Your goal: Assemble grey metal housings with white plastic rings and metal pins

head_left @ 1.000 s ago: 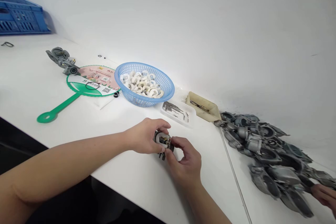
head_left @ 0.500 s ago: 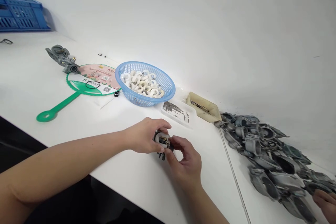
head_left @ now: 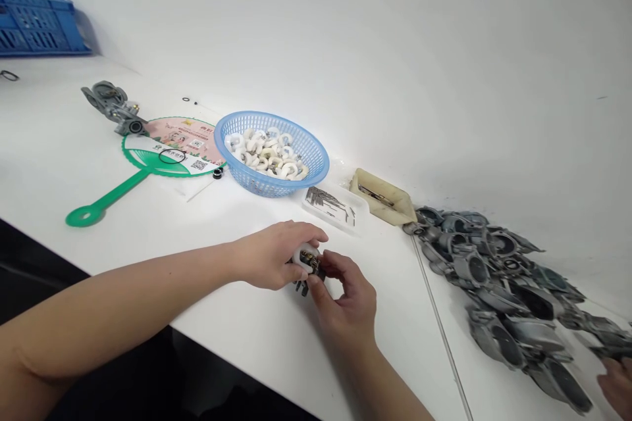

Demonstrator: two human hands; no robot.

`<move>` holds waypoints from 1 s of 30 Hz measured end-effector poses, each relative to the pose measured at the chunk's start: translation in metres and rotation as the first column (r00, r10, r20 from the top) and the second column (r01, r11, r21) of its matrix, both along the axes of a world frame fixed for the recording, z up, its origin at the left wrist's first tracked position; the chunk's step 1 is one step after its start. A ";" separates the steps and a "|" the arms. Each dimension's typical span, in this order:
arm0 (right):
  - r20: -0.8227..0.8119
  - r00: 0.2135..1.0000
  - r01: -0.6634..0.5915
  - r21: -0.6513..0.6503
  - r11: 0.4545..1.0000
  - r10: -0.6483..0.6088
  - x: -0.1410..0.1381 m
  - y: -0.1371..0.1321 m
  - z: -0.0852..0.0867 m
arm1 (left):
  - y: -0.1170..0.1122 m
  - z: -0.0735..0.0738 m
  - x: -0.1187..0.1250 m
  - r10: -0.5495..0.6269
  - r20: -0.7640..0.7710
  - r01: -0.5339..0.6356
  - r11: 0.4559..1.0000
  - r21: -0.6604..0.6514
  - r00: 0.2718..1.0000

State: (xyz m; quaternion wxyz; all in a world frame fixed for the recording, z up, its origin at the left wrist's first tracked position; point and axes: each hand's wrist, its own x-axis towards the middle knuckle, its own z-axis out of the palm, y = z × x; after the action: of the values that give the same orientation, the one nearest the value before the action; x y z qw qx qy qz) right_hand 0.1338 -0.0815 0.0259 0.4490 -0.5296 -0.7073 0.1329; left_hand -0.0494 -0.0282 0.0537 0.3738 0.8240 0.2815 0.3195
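Note:
My left hand is closed around a small dark-grey carburetor, thumb on the near side and fingers over the far side. A white ring-shaped float sits in its open top, with brass bits showing inside. My right hand pinches the right side of the same carburetor between thumb and fingers. The fingertips hide part of it, and I cannot tell whether a small piece is between them. Beyond my hands stands a blue plastic basket holding several white floats.
Behind my hands lie a white tray of thin pins and a cream bin. Grey metal castings are heaped at right, near another person's hand. At left are a green-handled fan, another carburetor and a blue crate.
The white float looks slightly more tilted in the carburetor. Both my hands stay nearly in place around it. The other person's hand at the right edge has shifted a little.

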 end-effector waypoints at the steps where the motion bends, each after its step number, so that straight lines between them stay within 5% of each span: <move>1: 0.002 1.000 -0.004 0.000 1.000 0.004 0.000 0.000 0.000 | 0.000 0.000 0.000 -0.008 0.000 0.008 1.000 -0.008 1.000; 6: -0.010 0.999 -0.031 0.003 1.000 0.031 0.000 0.001 0.002 | 0.000 -0.004 -0.001 -0.015 0.039 0.021 0.989 -0.144 0.999; 11: -0.002 1.000 -0.031 0.009 0.999 0.031 0.001 0.001 0.002 | 0.004 -0.016 0.002 0.011 0.168 0.055 0.921 -0.385 0.986; 15: -0.011 0.999 -0.037 0.035 0.999 0.037 0.001 0.001 0.000 | 0.006 -0.023 0.005 0.019 0.246 0.096 0.889 -0.447 0.969; 25: -0.062 0.998 0.027 0.050 0.998 -0.024 -0.003 0.000 -0.003 | 0.007 -0.025 0.004 0.014 0.175 0.048 0.938 -0.344 0.984; 30: -0.015 1.000 -0.010 0.129 0.992 0.012 -0.003 0.000 -0.004 | 0.009 -0.011 -0.001 -0.018 0.015 0.019 0.997 -0.069 1.000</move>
State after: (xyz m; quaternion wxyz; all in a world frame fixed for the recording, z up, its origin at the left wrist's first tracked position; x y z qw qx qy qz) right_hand 0.1306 -0.0814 0.0216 0.4872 -0.4943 -0.7138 0.0937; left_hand -0.0500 -0.0196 0.0430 0.4070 0.8109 0.2817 0.3122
